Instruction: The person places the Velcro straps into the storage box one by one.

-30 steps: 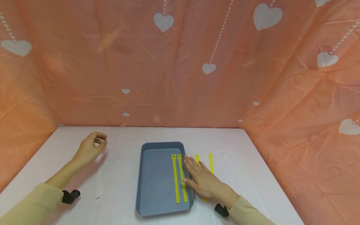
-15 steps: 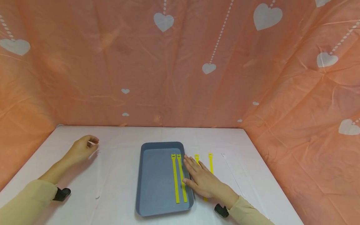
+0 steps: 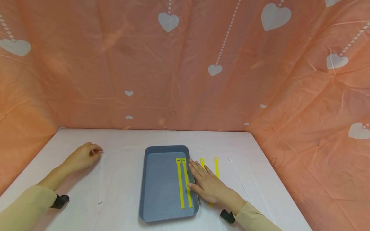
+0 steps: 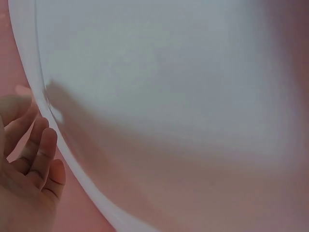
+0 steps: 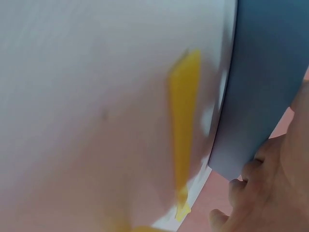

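Note:
My left hand (image 3: 82,157) reaches low over the table with its fingers bent. Its fingertips are at the far end of a white cable tie (image 3: 101,179) lying lengthwise; a firm grip on it is not visible. The left wrist view shows loosely bent fingers (image 4: 42,157). My right hand (image 3: 211,186) rests with straight fingers on the right rim of a grey-blue tray (image 3: 157,189). Inside the tray, two yellow cable ties lie side by side, a left one (image 3: 180,186) and a right one (image 3: 185,175). The right forearm and hand partly cover another yellow tie (image 3: 202,161).
Right of the tray, a further yellow tie (image 3: 216,166) lies partly behind the right hand. Beyond it a thin white tie (image 3: 240,178) lies slanted on the white table (image 3: 127,166). Orange curtains (image 3: 190,96) with white hearts stand behind and at both sides.
My left hand has moved left and down towards the far end of the left white tie, uncovering more of it. The right hand and the tray have stayed in place.

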### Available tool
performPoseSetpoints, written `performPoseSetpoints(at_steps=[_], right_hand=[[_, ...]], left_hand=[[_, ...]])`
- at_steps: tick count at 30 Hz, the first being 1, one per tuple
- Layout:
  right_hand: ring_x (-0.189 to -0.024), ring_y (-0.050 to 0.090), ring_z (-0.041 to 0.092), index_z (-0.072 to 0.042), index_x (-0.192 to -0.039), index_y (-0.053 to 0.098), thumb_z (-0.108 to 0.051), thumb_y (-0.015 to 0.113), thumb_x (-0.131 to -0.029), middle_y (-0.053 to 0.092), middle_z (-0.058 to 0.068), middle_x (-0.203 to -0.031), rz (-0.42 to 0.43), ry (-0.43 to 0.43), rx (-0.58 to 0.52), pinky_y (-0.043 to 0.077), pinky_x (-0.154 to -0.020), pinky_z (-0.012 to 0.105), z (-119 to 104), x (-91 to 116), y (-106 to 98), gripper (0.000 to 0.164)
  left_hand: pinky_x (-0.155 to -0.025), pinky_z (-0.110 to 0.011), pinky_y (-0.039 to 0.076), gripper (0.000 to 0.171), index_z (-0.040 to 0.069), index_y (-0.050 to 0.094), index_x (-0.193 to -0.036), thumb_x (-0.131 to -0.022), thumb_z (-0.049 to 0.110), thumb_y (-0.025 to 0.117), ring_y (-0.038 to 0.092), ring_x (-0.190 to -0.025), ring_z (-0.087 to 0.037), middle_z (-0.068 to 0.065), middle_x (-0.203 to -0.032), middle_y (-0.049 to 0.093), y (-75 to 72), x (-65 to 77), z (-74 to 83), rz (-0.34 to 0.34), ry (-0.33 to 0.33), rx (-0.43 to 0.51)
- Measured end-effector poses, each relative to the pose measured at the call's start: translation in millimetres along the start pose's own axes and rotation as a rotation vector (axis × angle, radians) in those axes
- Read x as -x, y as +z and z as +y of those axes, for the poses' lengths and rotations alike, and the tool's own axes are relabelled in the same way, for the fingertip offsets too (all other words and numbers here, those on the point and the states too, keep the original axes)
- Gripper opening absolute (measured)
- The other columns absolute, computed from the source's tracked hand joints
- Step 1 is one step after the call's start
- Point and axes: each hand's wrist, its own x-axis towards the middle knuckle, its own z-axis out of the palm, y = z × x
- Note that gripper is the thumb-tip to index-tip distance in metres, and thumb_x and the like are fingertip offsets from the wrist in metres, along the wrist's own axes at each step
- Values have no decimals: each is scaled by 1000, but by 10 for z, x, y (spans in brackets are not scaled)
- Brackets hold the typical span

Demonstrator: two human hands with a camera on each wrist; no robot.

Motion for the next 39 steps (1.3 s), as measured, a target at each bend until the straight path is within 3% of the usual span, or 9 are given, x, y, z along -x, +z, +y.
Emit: performPoseSetpoints(at_steps=[9, 20, 39], right_hand=[[-161, 11, 27, -4, -166, 19, -54, 36, -110, 8, 5, -175, 1, 1, 6, 16, -127, 57, -12, 4, -19, 77], [-161, 11, 26, -4, -166, 19, -52, 37, -110, 9, 5, -175, 5, -1, 5, 16, -127, 57, -12, -1, -16, 75], [-160, 12, 28, -4, -166, 20, -51, 39, -110, 9, 6, -175, 5, 2, 5, 16, -127, 57, -25, 3, -5, 75]], left_hand=[[-70, -38, 50, 21, -6, 73, -101, -91, 12, 78, 58, -80, -20, -7, -88, 62, 55, 45, 9, 16, 13, -24], [-72, -42, 50, 24, -5, 72, -103, -92, 15, 78, 60, -82, -24, -10, -90, 64, 72, 62, 12, 23, -29, -27], [-64, -35, 44, 22, -4, 65, -103, -92, 14, 75, 55, -75, -18, -4, -83, 61, 69, 90, 92, -3, -93, -9]])
